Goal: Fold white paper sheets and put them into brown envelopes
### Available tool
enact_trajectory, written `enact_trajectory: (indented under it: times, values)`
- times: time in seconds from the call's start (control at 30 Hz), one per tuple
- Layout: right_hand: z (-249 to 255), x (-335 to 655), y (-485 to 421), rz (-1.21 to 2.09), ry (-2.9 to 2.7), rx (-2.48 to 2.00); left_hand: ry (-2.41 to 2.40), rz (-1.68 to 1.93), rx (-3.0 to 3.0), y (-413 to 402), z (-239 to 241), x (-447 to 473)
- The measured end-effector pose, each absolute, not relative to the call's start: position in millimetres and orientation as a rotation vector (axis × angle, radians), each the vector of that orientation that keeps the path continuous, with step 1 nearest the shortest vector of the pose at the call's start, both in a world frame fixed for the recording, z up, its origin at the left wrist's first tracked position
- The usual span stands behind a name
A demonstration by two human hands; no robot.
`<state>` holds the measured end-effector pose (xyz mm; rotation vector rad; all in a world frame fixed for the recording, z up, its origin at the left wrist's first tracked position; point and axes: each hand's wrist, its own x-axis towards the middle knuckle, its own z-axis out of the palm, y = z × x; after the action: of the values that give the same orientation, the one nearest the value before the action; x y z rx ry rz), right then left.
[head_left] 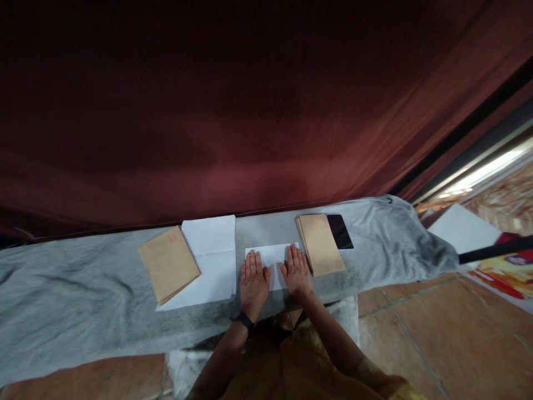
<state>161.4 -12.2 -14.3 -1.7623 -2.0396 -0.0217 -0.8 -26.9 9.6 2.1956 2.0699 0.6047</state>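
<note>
Both of my hands lie flat on a folded sheet of white paper [273, 254] in front of me. Stretched fingers of my left hand [254, 280] press on its left part, and a dark watch [244, 319] circles that wrist. On the right part rests my right hand [297, 270], its fingers extended too. Just right of it is a stack of brown envelopes [323, 244]. To the left lie larger white sheets [214, 278] with a crease across them, partly covered by another stack of brown envelopes [169, 261].
A grey cloth [83, 300] covers the long narrow surface. Beyond the right envelopes lies a dark-screened phone [340, 231]. A dark red curtain [250, 139] hangs along the far edge. Tiled floor [441, 322] shows below, and a black bar [495, 251] juts in at the right.
</note>
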Motion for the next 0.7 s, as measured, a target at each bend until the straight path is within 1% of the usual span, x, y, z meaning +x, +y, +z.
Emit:
enact_trajectory:
  times: [0.2, 0.33, 0.43, 0.7]
  values:
    - [-13, 159, -13, -0.001, -2.048, -1.782, 2.098, 0.618, 2.25, -42, 11, -1]
    - [-14, 160, -13, -0.013, -2.072, -1.795, 1.885, 0.494, 2.444, -56, 10, 20]
    - [-15, 161, -14, -0.03, -2.091, -1.801, 1.854, 0.405, 2.494, -64, 7, 27]
    - [-10, 160, -13, -0.045, -2.057, -1.796, 1.959, 0.392, 2.442, -77, 5, -6]
